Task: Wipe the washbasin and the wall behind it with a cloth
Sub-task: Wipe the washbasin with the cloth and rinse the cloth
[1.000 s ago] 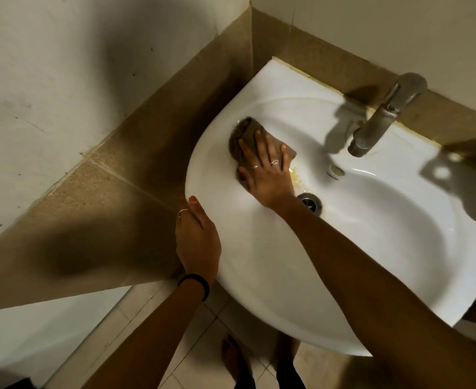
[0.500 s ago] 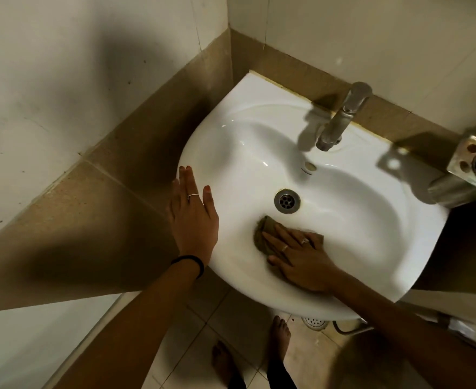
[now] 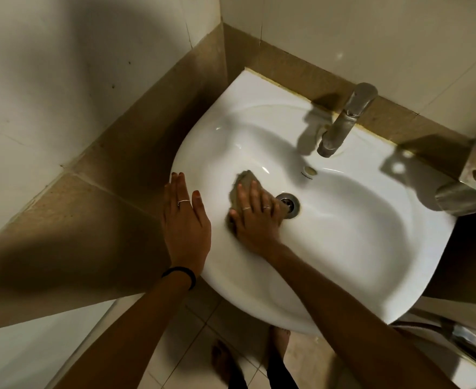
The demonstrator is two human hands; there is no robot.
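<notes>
A white washbasin (image 3: 357, 248) is fixed in a tiled corner. My right hand (image 3: 255, 217) lies flat inside the bowl, pressing a brown-grey cloth (image 3: 245, 181) against the left slope, just left of the metal drain (image 3: 288, 204). Most of the cloth is hidden under my fingers. My left hand (image 3: 185, 223) rests flat on the basin's left rim, fingers together and holding nothing. The wall behind the basin (image 3: 357, 32) has pale tiles above a tan band.
A metal tap (image 3: 343, 122) stands at the back of the basin, above the bowl. A metal fitting (image 3: 475, 178) juts in at the right edge. The left wall (image 3: 63, 80) stands close beside the basin. Bare feet (image 3: 225, 363) stand on the floor tiles below.
My right hand slid the cloth from the bowl's near side up to the left of the drain. The left hand has stayed on the left rim. The view shifted a little.
</notes>
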